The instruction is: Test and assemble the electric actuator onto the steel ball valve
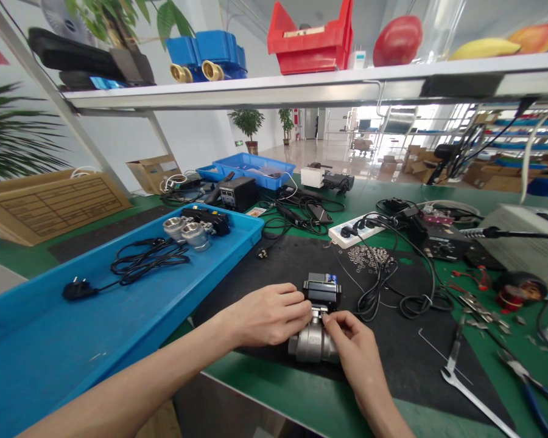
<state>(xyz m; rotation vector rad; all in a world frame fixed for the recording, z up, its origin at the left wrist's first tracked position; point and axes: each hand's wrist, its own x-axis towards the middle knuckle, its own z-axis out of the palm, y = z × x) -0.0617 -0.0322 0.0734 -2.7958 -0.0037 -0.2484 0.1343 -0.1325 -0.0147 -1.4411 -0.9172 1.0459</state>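
A steel ball valve lies on the black mat near the bench's front edge. A black boxy actuator sits just behind it, joined at a small metal bracket. My left hand is closed against the valve's left side and neck, its fingers bent and tips partly hidden. At the right of the bracket, my right hand has thumb and fingertips pinched together. Whatever is between those fingertips is too small to make out.
A blue tray at left holds more valve bodies and a power cable. Behind the mat are a power strip and loose nuts. A wrench and pliers lie right. A shelf spans overhead.
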